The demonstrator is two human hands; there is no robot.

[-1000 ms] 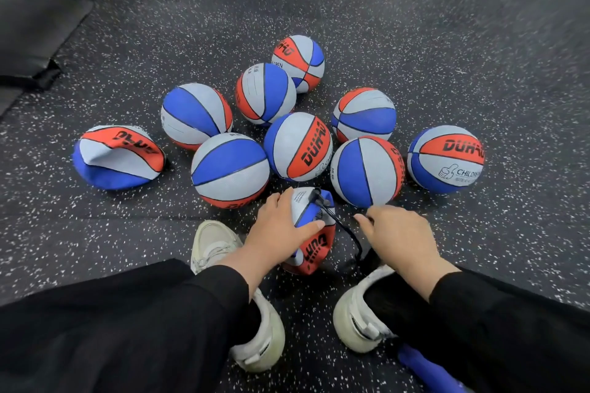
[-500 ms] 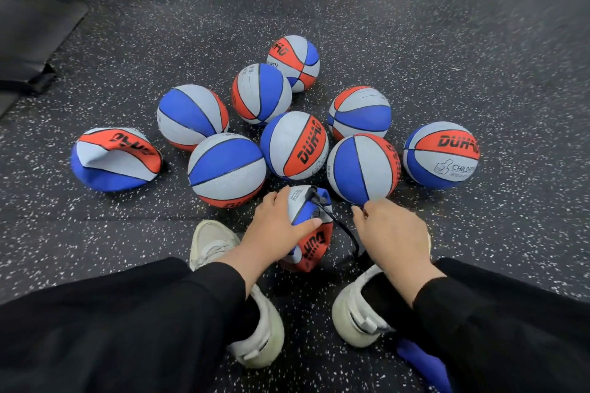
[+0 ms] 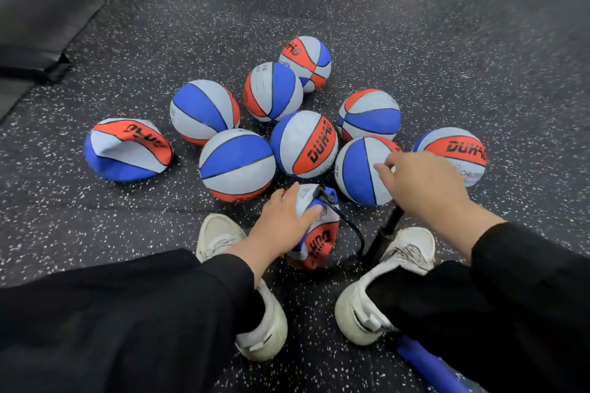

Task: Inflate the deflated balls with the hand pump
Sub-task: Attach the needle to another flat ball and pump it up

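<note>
**Pump stroke, crumpled ball between my feet**

Far left, a collapsed red, blue and grey rubber ball [image 3: 127,150] is lying caved in on the black speckled rubber floor [image 3: 447,57], apart from the rest. Next to it, a cluster of round red, blue and grey basketballs [image 3: 238,164] is sitting packed together, several touching.

My left hand [image 3: 281,220] is gripping the crumpled red, blue and grey ball [image 3: 314,233] that is resting between my two white shoes [image 3: 220,238], fingers curled over its top, thumb along its side. A thin black hose [image 3: 349,225] is running from the top of that ball down to the base of the black hand pump [image 3: 384,233], which is standing tilted just inside my right shoe.

My right hand [image 3: 424,185] is sitting over the pump's top, fingers curled down; the handle itself is hidden beneath it, so I cannot tell the grip. Behind that hand, a round ball lettered DUHAO [image 3: 453,150] is resting at the far right.
</note>
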